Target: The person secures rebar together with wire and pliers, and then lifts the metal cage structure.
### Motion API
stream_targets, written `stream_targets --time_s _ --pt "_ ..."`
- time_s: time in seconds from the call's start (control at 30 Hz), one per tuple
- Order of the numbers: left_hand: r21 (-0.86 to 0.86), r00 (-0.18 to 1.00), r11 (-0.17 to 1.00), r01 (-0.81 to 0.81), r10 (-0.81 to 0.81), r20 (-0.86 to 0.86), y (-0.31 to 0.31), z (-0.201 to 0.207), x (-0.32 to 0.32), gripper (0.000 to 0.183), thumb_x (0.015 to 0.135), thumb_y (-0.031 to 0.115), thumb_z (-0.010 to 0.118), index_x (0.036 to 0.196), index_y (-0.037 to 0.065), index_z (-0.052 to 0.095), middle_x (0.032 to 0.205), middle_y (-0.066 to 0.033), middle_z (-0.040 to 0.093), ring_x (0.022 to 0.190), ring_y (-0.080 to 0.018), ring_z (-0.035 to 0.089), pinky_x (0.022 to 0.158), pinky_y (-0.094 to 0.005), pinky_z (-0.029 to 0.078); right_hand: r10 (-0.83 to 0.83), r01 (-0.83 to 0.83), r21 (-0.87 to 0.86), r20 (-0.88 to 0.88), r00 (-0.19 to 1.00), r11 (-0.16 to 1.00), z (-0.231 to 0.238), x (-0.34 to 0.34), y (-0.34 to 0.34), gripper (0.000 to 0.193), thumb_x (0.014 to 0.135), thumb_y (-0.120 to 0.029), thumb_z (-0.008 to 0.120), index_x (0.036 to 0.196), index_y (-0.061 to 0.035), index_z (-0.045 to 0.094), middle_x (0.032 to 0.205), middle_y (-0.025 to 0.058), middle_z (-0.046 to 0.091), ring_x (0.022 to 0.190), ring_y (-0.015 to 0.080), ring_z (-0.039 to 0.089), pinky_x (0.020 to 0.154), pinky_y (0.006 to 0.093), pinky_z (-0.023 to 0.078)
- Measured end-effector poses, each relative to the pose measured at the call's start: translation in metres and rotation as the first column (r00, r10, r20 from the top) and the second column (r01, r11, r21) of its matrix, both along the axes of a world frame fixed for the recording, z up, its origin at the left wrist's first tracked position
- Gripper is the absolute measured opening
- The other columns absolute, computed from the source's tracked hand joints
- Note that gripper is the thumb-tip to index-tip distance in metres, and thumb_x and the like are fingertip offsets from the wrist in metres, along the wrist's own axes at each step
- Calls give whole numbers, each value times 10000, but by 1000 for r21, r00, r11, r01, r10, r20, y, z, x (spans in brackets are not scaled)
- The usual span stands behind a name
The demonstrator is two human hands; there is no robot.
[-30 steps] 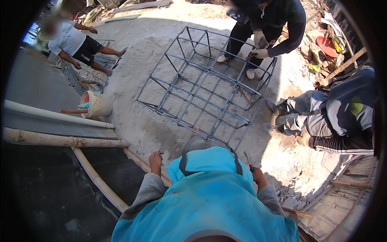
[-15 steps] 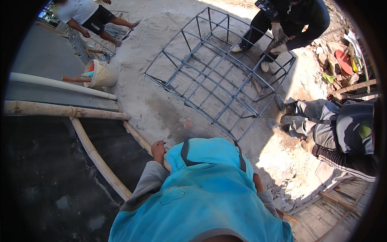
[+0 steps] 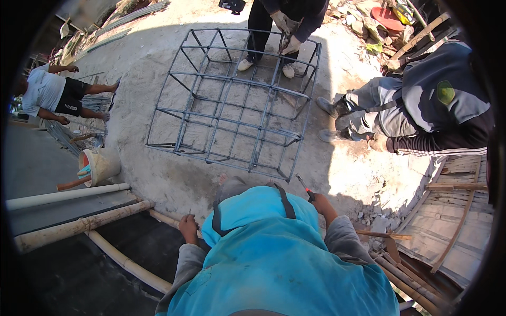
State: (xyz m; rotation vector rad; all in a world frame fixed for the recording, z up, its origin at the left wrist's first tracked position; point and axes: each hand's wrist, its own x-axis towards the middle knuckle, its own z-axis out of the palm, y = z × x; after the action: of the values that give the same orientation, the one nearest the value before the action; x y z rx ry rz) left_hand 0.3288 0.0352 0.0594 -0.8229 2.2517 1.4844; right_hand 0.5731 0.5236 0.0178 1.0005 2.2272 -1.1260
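Just off the near right corner of the rebar cage, a slim hand tool with a metal shaft and a red and black handle points toward the bars, seemingly without touching them. The person's right hand is closed round the rear of the handle, so the tool juts out ahead of the fist and its tip is the part nearest the cage. The step in hand appears to be standing by the cage with the tool ready; using it there would call for a forward reach until the tip meets a bar. The left hand hangs near the cage's near left side, apart from it; whether its fingers pinch anything cannot be told. At the cage's far side, a co-worker in dark clothes has gloved hands together above the bars. Right of the cage stands another co-worker in grey trousers; left of it sits a whitish bucket.
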Motion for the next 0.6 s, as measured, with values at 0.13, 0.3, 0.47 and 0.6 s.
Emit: stream_targets --time_s 0.13,0.3,0.47,0.6 --pt "-7 992 997 76 -77 -98 1 11 -21 190 845 119 562 895 -40 654 637 -54 557 488 -128 528 439 -284 431 54 -53 -17 87 995 998 -10 1 -4 225 742 -166 574 898 -35 670 891 246 662 859 439 623 725 497 477" --pt "-77 935 990 119 -138 -326 14 16 -40 197 859 126 568 912 -47 646 685 -58 589 569 -126 566 511 -272 457 -28 22 58 107 994 998 -17 30 -10 272 763 -258 585 831 -4 655 855 261 648 838 454 611 710 502 474" --pt "-359 655 929 90 -327 -681 26 31 -84 169 873 86 571 947 -55 630 761 -60 623 622 -128 572 582 -276 473 -189 183 114 44 981 976 6 27 -28 213 756 -150 563 874 7 647 864 277 645 851 454 617 748 506 482" --pt "-21 793 964 265 -231 -564 94 96 -108 123 897 67 550 923 -30 621 766 -42 595 602 -92 557 559 -238 458 -248 255 19 -162 955 967 59 -12 -28 202 747 -159 576 859 1 628 817 254 628 806 440 608 748 487 481"
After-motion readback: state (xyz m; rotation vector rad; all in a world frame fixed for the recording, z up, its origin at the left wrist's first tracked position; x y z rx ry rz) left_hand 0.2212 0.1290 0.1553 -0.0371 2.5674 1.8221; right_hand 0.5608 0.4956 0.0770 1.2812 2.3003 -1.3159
